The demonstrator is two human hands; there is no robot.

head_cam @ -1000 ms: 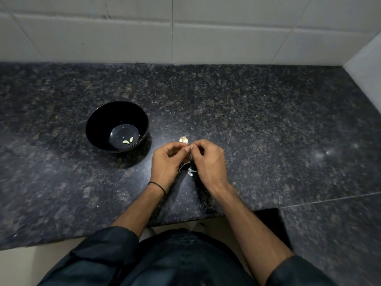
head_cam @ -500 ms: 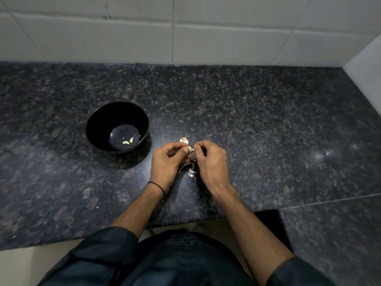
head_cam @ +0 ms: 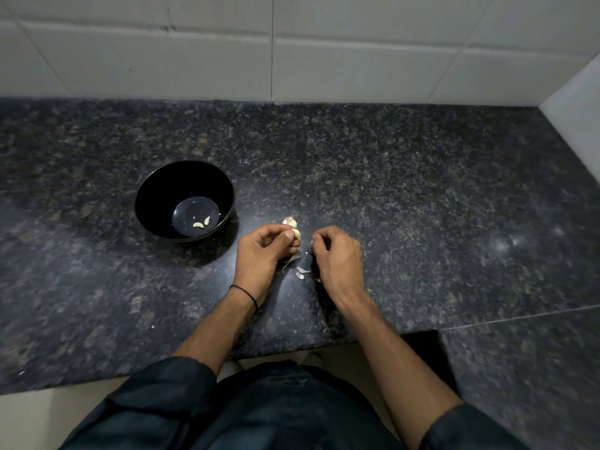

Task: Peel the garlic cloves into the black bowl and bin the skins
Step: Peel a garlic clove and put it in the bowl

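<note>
Fingers: left hand (head_cam: 263, 254) pinching a pale, smooth garlic clove (head_cam: 296, 234); right hand (head_cam: 337, 258) curled, seemingly nipping a thin skin scrap (head_cam: 313, 238)
Clove spot: just right of glossy round black bowl (head_cam: 156, 190), over speckled dark granite counter (head_cam: 422, 196)
Done so far: only two peeled cloves (head_cam: 201, 224) in bowl
Left: small garlic chunk (head_cam: 289, 220), loose papery skins (head_cam: 302, 271), no bin visible

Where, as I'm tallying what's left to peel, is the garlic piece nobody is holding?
Head view: the loose garlic piece lies on the counter just beyond the left hand, right of the black bowl.
</note>
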